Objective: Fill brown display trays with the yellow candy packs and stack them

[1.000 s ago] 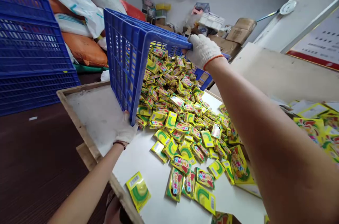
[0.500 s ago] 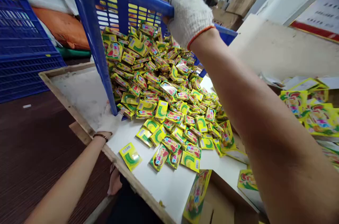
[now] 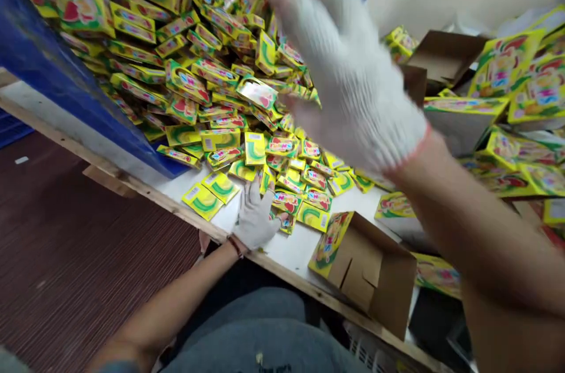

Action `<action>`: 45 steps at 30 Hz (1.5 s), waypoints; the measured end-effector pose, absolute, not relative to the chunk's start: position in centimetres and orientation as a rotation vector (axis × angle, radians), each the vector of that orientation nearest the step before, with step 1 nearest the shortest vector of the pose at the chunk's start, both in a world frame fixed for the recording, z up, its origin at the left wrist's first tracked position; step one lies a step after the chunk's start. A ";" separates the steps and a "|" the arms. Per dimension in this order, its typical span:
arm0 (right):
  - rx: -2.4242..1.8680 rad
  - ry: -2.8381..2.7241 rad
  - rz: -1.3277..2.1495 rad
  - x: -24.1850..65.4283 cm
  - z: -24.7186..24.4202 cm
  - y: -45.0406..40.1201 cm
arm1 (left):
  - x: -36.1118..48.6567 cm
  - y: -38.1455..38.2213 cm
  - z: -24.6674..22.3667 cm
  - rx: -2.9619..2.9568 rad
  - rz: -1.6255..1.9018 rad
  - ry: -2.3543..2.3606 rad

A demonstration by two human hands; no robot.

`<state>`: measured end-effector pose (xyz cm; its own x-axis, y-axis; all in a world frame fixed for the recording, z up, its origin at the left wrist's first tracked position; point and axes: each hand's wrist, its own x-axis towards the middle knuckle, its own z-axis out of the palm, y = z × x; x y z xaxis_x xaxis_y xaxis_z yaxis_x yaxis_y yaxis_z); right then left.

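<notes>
My left hand [image 3: 258,217], in a white knit glove with bare fingertips, rests open at the table's front, its fingers spread against the nearest small yellow-green boxes [image 3: 289,202]. Over the right side of the pile hangs my right hand [image 3: 353,73], gloved too and blurred by motion. Its fingers are apart and nothing shows in them. A large heap of the same small printed boxes [image 3: 189,85] fills the tipped blue plastic crate [image 3: 83,73] and spills onto the white table [image 3: 282,249]. My right hand and forearm hide part of the heap.
An open brown carton [image 3: 375,267] with a printed side stands at the front edge, right of my left hand. More printed cartons [image 3: 507,108] crowd the right side. A wooden rim [image 3: 176,208] edges the table above a dark red floor [image 3: 88,255].
My right hand has let go of the crate's upper rim and come off it. My left hand has moved right from the crate's lower corner to the front boxes. The view has tilted down and closer.
</notes>
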<state>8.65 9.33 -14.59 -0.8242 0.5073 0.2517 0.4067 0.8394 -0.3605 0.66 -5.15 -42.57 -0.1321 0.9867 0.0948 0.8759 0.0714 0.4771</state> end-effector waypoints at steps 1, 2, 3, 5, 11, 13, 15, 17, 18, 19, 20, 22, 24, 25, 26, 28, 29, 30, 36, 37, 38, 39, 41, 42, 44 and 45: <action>-0.639 -2.716 0.258 12.3 -16.5 7.4 | 0.6 -4.9 -42.5 1.910 0.661 2.065; -0.740 -2.804 0.269 16.0 -18.5 5.4 | 0.1 -4.8 -42.3 1.929 0.687 2.066; -0.927 -2.873 0.386 19.5 -20.5 3.5 | -0.5 -4.8 -42.1 1.943 0.708 2.088; -1.343 -2.995 0.712 25.5 -24.3 -0.5 | -1.7 -5.0 -41.6 2.016 0.727 2.107; -1.823 -2.811 1.260 30.2 -32.0 -9.1 | -0.2 -2.1 -39.1 2.516 0.433 1.586; -1.764 -2.811 1.271 29.4 -32.7 -9.7 | 1.0 -0.3 -38.2 2.595 0.262 1.556; -1.719 -2.819 1.264 28.8 -32.6 -9.5 | 1.6 1.0 -37.5 2.643 0.145 1.574; -1.680 -2.796 1.321 28.9 -32.3 -9.1 | 1.5 1.7 -37.3 2.681 0.101 1.567; -1.667 -2.754 1.366 29.1 -32.2 -8.9 | 1.2 1.8 -37.4 2.696 0.105 1.552; -1.657 -2.696 1.416 29.4 -32.2 -8.9 | 0.8 1.7 -37.6 2.705 0.128 1.532; -1.638 -2.630 1.468 29.8 -32.3 -8.8 | 0.5 1.6 -37.8 2.708 0.184 1.504; -1.563 -2.488 1.551 30.5 -33.1 -8.8 | -0.1 1.1 -38.3 2.698 0.426 1.436; -1.509 -2.279 1.554 31.1 -34.1 -8.6 | 0.1 0.3 -38.1 2.684 0.770 1.317; -1.499 -2.129 1.534 31.2 -34.6 -8.3 | 0.7 -0.3 -37.7 2.687 0.928 1.223; -1.491 -1.956 1.516 31.3 -34.9 -7.8 | 1.6 -1.0 -37.2 2.699 1.048 1.110; -1.440 -1.649 1.509 31.3 -34.9 -6.6 | 4.4 -2.8 -35.9 2.737 1.176 0.844; -1.391 -1.567 1.536 31.2 -34.6 -5.9 | 6.0 -3.8 -35.3 2.734 1.217 0.727; -1.337 -1.541 1.578 31.1 -34.1 -5.1 | 7.8 -4.7 -34.7 2.717 1.257 0.616; -1.409 -1.778 1.627 32.5 -31.0 -3.8 | 11.7 -6.2 -33.9 2.069 1.082 0.868; -1.513 -1.719 1.560 33.0 -30.9 -4.2 | 10.9 -6.0 -34.0 2.027 1.057 0.997; -1.618 -1.634 1.488 33.5 -31.0 -4.6 | 9.8 -5.7 -34.2 2.036 1.017 1.131; -1.719 -1.547 1.424 33.9 -31.2 -5.1 | 8.6 -5.4 -34.5 2.089 0.939 1.256; -1.875 -1.420 1.359 34.2 -32.0 -5.9 | 6.5 -4.7 -35.4 2.248 0.631 1.481; -1.924 -1.375 1.365 34.1 -32.6 -6.3 | 5.8 -4.5 -35.9 2.307 0.433 1.601; -2.000 -1.278 1.422 33.2 -34.0 -6.7 | 5.1 -4.1 -36.9 2.377 0.083 1.793; -2.040 -1.222 1.447 32.5 -34.8 -6.9 | 4.9 -4.0 -37.4 2.391 -0.034 1.854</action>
<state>32.52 -6.87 -34.81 0.1037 0.8053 -0.5838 0.4410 -0.5633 -0.6987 4.94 -3.96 -37.37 0.2512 0.9639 -0.0884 0.9664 -0.2448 0.0779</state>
